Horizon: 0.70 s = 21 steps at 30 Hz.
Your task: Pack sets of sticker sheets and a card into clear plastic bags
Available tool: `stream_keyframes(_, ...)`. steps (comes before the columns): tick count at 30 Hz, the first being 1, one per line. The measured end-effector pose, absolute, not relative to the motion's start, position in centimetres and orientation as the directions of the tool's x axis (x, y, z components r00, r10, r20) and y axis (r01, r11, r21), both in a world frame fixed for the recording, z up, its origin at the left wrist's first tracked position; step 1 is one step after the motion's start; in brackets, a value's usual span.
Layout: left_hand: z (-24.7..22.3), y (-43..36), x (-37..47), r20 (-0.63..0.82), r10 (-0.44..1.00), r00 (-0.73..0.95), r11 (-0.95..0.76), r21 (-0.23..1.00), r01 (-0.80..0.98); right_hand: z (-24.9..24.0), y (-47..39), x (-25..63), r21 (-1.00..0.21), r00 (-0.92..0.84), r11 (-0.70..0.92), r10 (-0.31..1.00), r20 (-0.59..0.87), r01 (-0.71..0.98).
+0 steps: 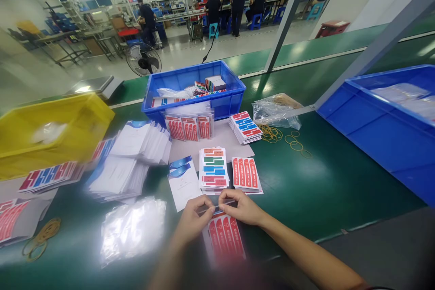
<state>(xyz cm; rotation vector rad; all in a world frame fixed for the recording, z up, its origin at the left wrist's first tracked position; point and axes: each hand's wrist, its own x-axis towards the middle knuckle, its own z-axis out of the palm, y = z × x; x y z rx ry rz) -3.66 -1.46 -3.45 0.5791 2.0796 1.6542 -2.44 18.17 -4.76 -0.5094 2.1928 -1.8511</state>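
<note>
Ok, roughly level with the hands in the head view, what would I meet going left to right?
Bundle of rubber bands → clear plastic bags → left hand → right hand → right-hand blue bin.

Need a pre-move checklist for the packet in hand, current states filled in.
1. Packet top edge held by left hand and right hand: ok.
2. Packet sealed: cannot tell, fingers cover part of the edge.
3. Multicoloured label stack just beyond hands: ok.
4. Red label stack neatly squared: not ok, edges fanned.
5. Rubber bands by the blue-and-red stack clear of hands: ok.
</note>
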Motion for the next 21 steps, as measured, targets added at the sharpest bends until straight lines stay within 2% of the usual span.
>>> stream_keyframes(9,-3.3,-0.9,-3.5,-0.019,0.553,-0.833,0.217,0.969,0.122,-4.8,17.8,-2.3,-0.986,-0.914,0.131,-0.402,0.043,-0.104)
stream_keyframes(15,-3.2,-1.3,-3.5,-0.045,0.564,-0.824,0.172,0.983,0.064,-4.8,18.0,-2.3,-0.989,-0.905,0.12,-0.425,0.029,-0.088)
stream_keyframes(18,-3.5,-2.1,-3.7,-0.042,0.529,-0.848,0.111,0.994,0.021,-4.9,18.5,-2.5,-0.979,-0.872,0.189,-0.489,-0.028,-0.074)
stream_keyframes(21,-4.0,-3.2,-4.2,-0.002,0.46,-0.888,0.043,0.999,0.02,-4.6,19.0,-2.5,-0.95,-0.792,0.275,-0.609,-0.052,-0.149)
